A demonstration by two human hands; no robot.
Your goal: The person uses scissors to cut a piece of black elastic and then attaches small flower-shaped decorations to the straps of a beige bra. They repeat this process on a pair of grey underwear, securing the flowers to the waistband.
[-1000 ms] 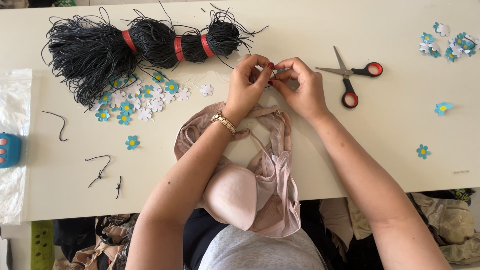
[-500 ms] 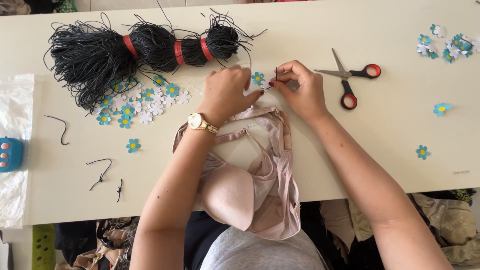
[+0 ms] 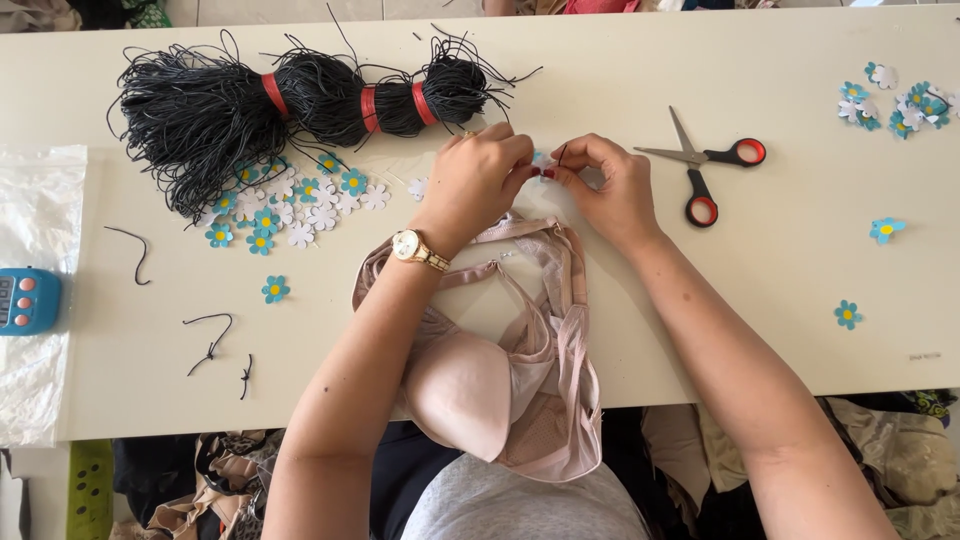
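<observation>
Flower appliqué [image 3: 543,160], blue/white w/ short black cord, is pinched between left hand [image 3: 475,185] and right hand [image 3: 605,185] above pink bra [image 3: 520,380] on desk [image 3: 780,290]: not yet fixed; loose flower pile [image 3: 290,200] unused.

Cream-white table [image 3: 700,330], evenly lit
</observation>
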